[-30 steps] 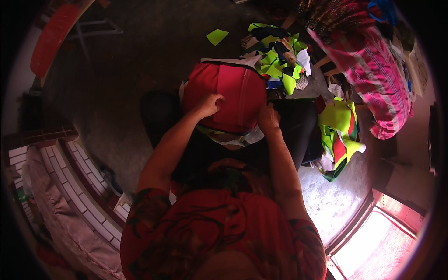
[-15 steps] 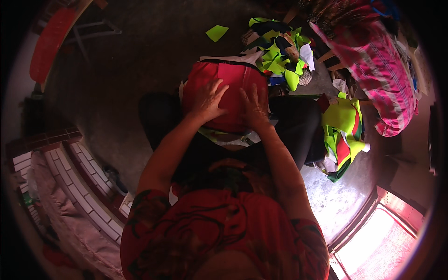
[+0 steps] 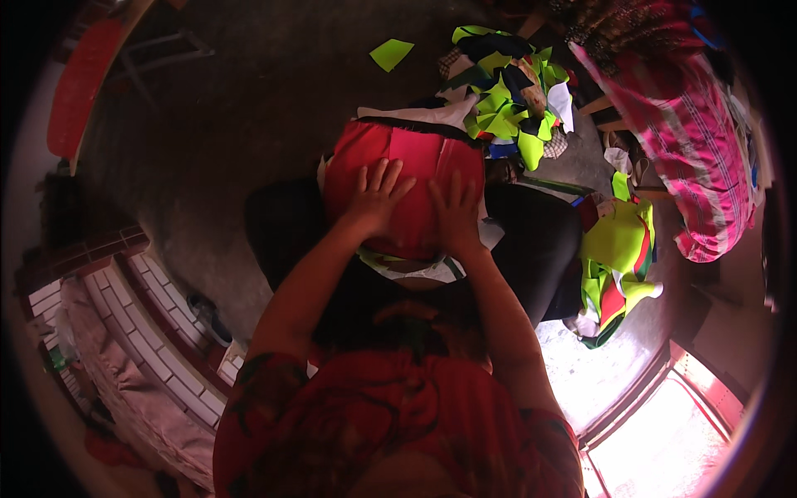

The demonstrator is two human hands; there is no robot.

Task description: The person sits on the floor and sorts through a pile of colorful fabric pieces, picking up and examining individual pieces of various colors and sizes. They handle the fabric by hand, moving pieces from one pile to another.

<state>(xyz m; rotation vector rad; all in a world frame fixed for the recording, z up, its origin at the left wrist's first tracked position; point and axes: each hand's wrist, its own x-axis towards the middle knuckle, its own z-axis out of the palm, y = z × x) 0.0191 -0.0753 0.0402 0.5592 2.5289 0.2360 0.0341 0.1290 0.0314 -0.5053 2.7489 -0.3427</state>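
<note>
A red cloth [image 3: 407,158] covers a bulky bundle between my knees, with paler fabric edges showing at its top and bottom. My left hand [image 3: 378,199] lies flat on the cloth's left half, fingers spread. On its right half rests my right hand [image 3: 455,214], also flat with the fingers apart. Neither hand grips anything. White cloth [image 3: 415,114] sticks out along the far edge of the bundle. What lies under the red cloth is hidden.
Beyond my right knee sits a heap of neon, white and dark fabric scraps [image 3: 515,108]. Another scrap pile [image 3: 614,257] is at the right, near a pink plaid cloth [image 3: 672,141]. One neon scrap [image 3: 391,55] lies alone on the floor.
My left hand's fingers have spread and straightened on the red cloth. My right hand stays flat on it. The whole view has shifted slightly.
</note>
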